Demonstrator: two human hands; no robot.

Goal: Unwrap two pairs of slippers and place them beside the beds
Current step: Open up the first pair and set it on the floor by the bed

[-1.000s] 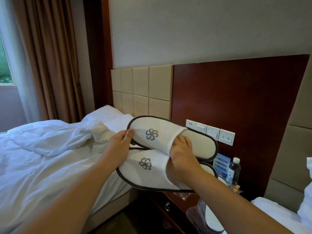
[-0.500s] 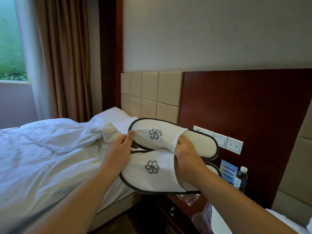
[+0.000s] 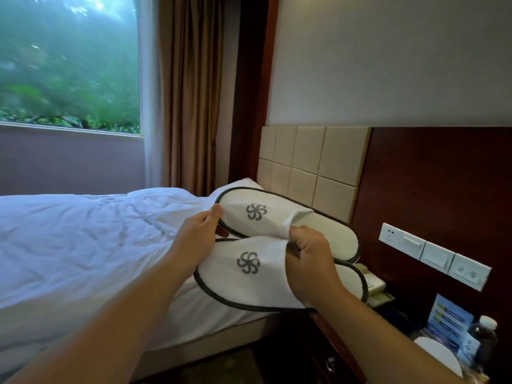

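Observation:
I hold a pair of white slippers with dark trim and grey pinwheel logos in the air above the edge of the bed (image 3: 83, 245). The upper slipper (image 3: 266, 214) lies behind the lower slipper (image 3: 249, 275), both unwrapped. My left hand (image 3: 199, 239) grips the toe ends, thumb on the upper slipper's rim. My right hand (image 3: 310, 259) pinches the opening edge of the upper slipper's strap and covers part of the lower one. At the bottom right another white slipper (image 3: 440, 356) shows partly.
A dark wooden nightstand (image 3: 332, 353) stands between the beds, carrying a telephone (image 3: 372, 284), a blue card (image 3: 448, 322) and a water bottle (image 3: 484, 339). A switch panel (image 3: 432, 253) sits on the wooden headboard. Window (image 3: 69, 65) and brown curtains (image 3: 191, 92) are at the left.
The view has swung left and up, showing more of the window. Both hands keep hold of the slippers; my right fingers have shifted from flat on the straps to pinching the upper strap's edge.

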